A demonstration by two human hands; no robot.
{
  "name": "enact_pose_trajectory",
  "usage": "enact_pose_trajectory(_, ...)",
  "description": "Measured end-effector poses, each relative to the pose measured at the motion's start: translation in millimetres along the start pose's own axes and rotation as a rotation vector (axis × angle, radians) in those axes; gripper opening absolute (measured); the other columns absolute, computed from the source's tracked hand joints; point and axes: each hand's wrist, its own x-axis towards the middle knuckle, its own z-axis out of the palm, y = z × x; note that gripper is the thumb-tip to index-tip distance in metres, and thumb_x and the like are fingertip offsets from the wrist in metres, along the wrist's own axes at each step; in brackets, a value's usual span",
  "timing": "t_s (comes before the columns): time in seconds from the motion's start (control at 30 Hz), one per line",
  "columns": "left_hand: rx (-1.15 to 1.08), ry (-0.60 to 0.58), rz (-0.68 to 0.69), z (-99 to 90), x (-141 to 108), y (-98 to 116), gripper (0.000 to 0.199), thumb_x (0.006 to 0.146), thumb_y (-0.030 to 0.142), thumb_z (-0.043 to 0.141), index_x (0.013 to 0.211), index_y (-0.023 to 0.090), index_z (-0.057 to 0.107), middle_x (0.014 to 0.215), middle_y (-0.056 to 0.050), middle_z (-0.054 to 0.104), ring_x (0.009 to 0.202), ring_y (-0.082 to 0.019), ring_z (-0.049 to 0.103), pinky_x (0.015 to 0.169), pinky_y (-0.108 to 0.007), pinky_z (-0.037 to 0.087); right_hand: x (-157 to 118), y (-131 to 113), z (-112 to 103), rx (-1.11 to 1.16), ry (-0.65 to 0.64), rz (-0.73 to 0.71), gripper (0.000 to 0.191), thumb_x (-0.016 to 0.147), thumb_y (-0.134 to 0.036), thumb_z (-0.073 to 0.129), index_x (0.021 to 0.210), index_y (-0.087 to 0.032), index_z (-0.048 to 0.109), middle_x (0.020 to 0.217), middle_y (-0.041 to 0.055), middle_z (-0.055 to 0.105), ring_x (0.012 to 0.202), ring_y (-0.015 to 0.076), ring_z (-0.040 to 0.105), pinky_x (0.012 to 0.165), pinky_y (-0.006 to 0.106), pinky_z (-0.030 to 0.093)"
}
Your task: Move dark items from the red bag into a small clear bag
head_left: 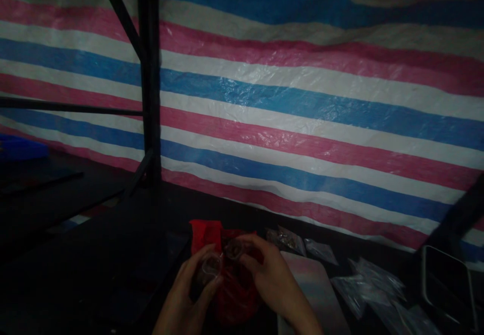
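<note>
Dim scene, lit mostly off the striped tarp (pixel 302 98) hung as a back wall in bands of red, white and blue. Low in the frame, at about 6 o'clock, both hands brought close together over a dark counter (pixel 94 274). Left hand (pixel 189 294) curled, thumb and fingers closed around a small clear packet (pixel 208 268) — held up off the counter, probably to keep it steady while the other hand works beside it. Right hand (pixel 270 279) at 3 o'clock of the left, fingers bent and pinched on a second small round-looking piece (pixel 235 248) wrapped in clear film; exact grip hard to make out in the gloom. Between and beneath the two hands, a red bag (pixel 206 234) of thin plastic, bunched and rising at 12 o'clock of the left hand, seemingly propped there so its contents stay within easy reach. At 3 o'clock of the right hand, a pale flat sheet (pixel 313 284) lying on the counter. Farther out toward 2 and 3 o'clock, several clear plastic packets (pixel 363 279) scattered loose, apart from one another — laid flat, none stacked. At the far right edge, a dark tray (pixel 448 284) with a light rim, well apart from the hands. Up at 11 o'clock, a black metal post (pixel 149 83) with a slanting brace, part of a rack frame; at 9 o'clock, something blue (pixel 20 148) on a dark shelf, too dim to identify.
</note>
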Motion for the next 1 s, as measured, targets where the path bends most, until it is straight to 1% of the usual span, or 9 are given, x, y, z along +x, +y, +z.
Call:
enact_pose_trajectory(0.17,-0.001,0.011,0.057,4.9,-1.4,-4.5,0.056,0.072,0.049,0.079,0.123,0.026,0.076,0.133,-0.012,0.077,0.123,-0.034,0.074,0.107,-0.051,0.060,-10.5,-17.8,1.4,-0.105,0.023,-0.041,0.041,0.084,-0.002,0.061,0.114,-0.024,0.078,0.120,0.0034,0.079,0.117,0.0220,0.070,0.110,0.036,0.047)
enact_pose_trajectory(0.27,0.007,-0.004,0.096,3.5,-2.3,-5.9,0.052,0.073,0.045,0.079,0.122,0.027,0.077,0.130,-0.011,0.078,0.121,-0.033,0.074,0.107,-0.049,0.060,-13.1,-23.0,8.1,-0.195,0.023,-0.152,0.050,0.078,0.006,0.057,0.110,-0.024,0.079,0.121,0.0033,0.076,0.118,0.0204,0.068,0.108,0.033,0.047)
enact_pose_trajectory(0.37,0.016,0.004,0.112,1.4,-2.1,-7.9,0.050,0.075,0.045,0.078,0.122,0.028,0.077,0.129,-0.011,0.079,0.120,-0.033,0.075,0.105,-0.049,0.061,-12.4,-26.4,13.5,-0.228,-0.017,-0.219,0.053,0.075,0.009,0.053,0.105,-0.026,0.081,0.123,0.0026,0.075,0.118,0.0187,0.068,0.106,0.031,0.048)
enact_pose_trajectory(0.57,0.004,-0.001,0.098,0.2,-3.0,-5.4,0.050,0.077,0.044,0.078,0.124,0.027,0.076,0.129,-0.011,0.079,0.119,-0.033,0.075,0.107,-0.050,0.060,-11.8,-26.7,15.1,-0.188,0.022,-0.174,0.051,0.077,0.005,0.057,0.109,-0.027,0.081,0.119,0.0009,0.076,0.113,0.0183,0.070,0.105,0.032,0.049)
enact_pose_trajectory(0.7,0.001,-0.026,0.074,-0.8,-4.0,-2.8,0.053,0.080,0.050,0.076,0.128,0.029,0.073,0.136,-0.011,0.075,0.126,-0.034,0.071,0.110,-0.052,0.057,-10.4,-17.1,12.0,-0.167,0.110,-0.084,0.041,0.082,-0.005,0.064,0.112,-0.027,0.080,0.118,0.0028,0.079,0.118,0.0243,0.070,0.109,0.039,0.049)
enact_pose_trajectory(0.8,0.012,0.013,0.073,-0.3,-2.6,-5.5,0.055,0.078,0.055,0.077,0.127,0.030,0.073,0.134,-0.011,0.071,0.127,-0.036,0.069,0.111,-0.058,0.056,-6.1,-6.6,10.3,-0.156,0.144,-0.027,0.037,0.085,-0.010,0.064,0.115,-0.025,0.080,0.118,0.0059,0.080,0.116,0.0281,0.072,0.108,0.044,0.051)
enact_pose_trajectory(0.87,0.032,0.097,0.085,1.1,-1.0,-8.6,0.055,0.075,0.056,0.077,0.123,0.029,0.075,0.131,-0.012,0.064,0.125,-0.037,0.066,0.108,-0.061,0.057,-3.1,0.3,10.4,-0.235,0.178,-0.006,0.039,0.085,-0.009,0.064,0.119,-0.023,0.079,0.121,0.0094,0.079,0.120,0.0319,0.070,0.111,0.049,0.048)
enact_pose_trajectory(0.93,0.074,0.183,0.089,2.4,0.0,-11.0,0.056,0.072,0.056,0.078,0.120,0.027,0.076,0.126,-0.012,0.057,0.121,-0.038,0.063,0.103,-0.063,0.058,-1.7,4.7,11.7,-0.346,0.213,-0.018,0.043,0.085,-0.007,0.065,0.122,-0.021,0.079,0.127,0.0125,0.077,0.127,0.0356,0.066,0.116,0.054,0.043)
enact_pose_trajectory(1.0,0.121,0.221,0.088,2.8,-0.8,-11.0,0.057,0.071,0.057,0.079,0.119,0.026,0.076,0.122,-0.011,0.051,0.117,-0.037,0.061,0.100,-0.064,0.059,-2.8,3.9,14.0,-0.391,0.227,-0.054,0.046,0.085,-0.007,0.066,0.127,-0.022,0.077,0.133,0.0124,0.073,0.131,0.0359,0.062,0.118,0.054,0.040)
